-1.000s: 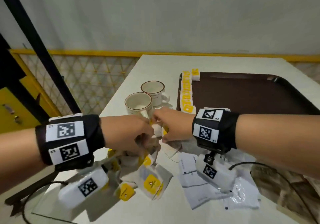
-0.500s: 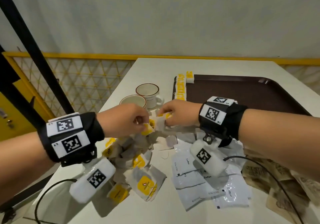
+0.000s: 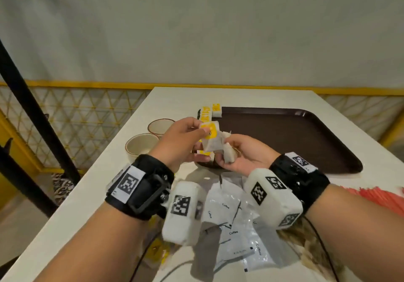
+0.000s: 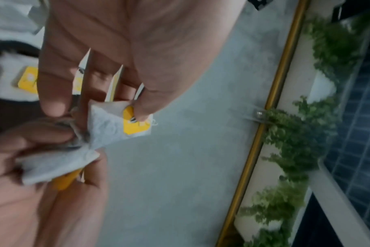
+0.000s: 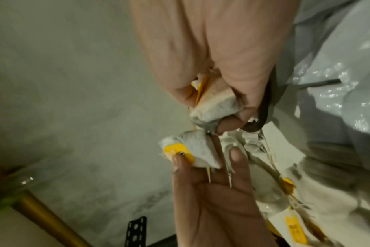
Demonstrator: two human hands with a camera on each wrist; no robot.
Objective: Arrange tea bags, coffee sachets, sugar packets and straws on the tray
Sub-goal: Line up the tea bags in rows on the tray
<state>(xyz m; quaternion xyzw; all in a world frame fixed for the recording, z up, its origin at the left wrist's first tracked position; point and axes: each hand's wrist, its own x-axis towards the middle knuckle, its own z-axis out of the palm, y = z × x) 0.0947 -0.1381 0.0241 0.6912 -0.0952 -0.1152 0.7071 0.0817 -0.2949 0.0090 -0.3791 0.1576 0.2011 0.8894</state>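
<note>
Left hand: pinching a yellow-tagged tea bag above the tray near edge.
Right hand: fingers curling around another tea bag.

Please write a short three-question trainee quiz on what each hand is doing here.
1. True or false: the left hand pinches a yellow-tagged tea bag.
2. What does the right hand hold: A a coffee sachet, B a tea bag, C a cup?
3. Fill in: the brown tray has tea bags only along its ____ edge.

Key: 1 true; 2 B; 3 left.
</note>
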